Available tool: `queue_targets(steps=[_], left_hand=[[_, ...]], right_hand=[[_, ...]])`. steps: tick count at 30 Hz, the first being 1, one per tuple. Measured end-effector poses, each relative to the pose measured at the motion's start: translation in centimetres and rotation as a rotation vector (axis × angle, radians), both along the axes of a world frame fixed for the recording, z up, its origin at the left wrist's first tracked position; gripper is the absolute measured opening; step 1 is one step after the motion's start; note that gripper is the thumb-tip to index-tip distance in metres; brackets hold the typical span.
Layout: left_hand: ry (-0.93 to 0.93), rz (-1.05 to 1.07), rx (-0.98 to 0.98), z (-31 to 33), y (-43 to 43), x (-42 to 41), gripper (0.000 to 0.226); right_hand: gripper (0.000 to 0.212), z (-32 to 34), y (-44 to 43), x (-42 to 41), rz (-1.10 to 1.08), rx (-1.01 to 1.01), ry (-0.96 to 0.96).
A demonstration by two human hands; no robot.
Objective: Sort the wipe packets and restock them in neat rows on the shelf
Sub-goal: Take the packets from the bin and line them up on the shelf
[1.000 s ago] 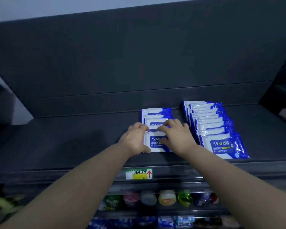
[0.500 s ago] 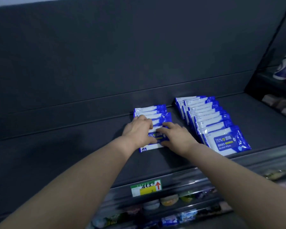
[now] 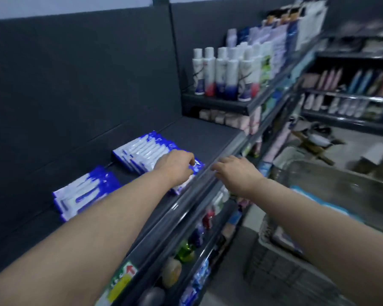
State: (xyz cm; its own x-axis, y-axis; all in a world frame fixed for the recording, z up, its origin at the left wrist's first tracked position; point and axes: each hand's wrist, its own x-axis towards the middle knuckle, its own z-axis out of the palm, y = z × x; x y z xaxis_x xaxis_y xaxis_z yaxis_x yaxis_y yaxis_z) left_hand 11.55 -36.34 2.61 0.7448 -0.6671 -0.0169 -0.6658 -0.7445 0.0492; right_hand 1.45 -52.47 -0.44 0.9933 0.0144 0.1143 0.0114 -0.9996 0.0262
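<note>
Left grip (image 3: 175,167) curled down over front packet (image 3: 196,167) of long packet row (image 3: 142,154); whether it truly holds the packet, cannot tell (motion blur). Right grip (image 3: 234,173) slack, holding nothing, above front rail (image 3: 195,188) of shelf (image 3: 208,134). Short packet row (image 3: 84,193) lies further left on the same shelf, apart.

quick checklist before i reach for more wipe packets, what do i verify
1. right hand free: ok, holds nothing.
2. left hand clear of the longer row: not ok, it is on the front packet.
3. shorter row neat: cannot tell, forearm hides its front.
4. bare shelf beside the rows: ok.
5. more packets in the cart: cannot tell, blurred.
</note>
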Motion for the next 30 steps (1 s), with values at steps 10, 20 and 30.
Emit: queue_targets(steps=[10, 20, 30], left_hand=[[0.098, -0.413, 0.061, -3.3, -22.6, -11.4, 0.026], [0.202, -0.394, 0.265, -10.3, -33.1, -16.2, 0.033], [0.37, -0.365, 0.397, -17.5, -37.0, -12.3, 0.028]], right_hand=[[0.028, -3.9, -19.5, -18.5, -0.495, 0.053, 0.178], [0.028, -9.7, -28.1, -26.1, -0.568, 0.157, 0.342], [0.031, -16.1, -31.4, -22.5, -0.604, 0.336, 0.515]])
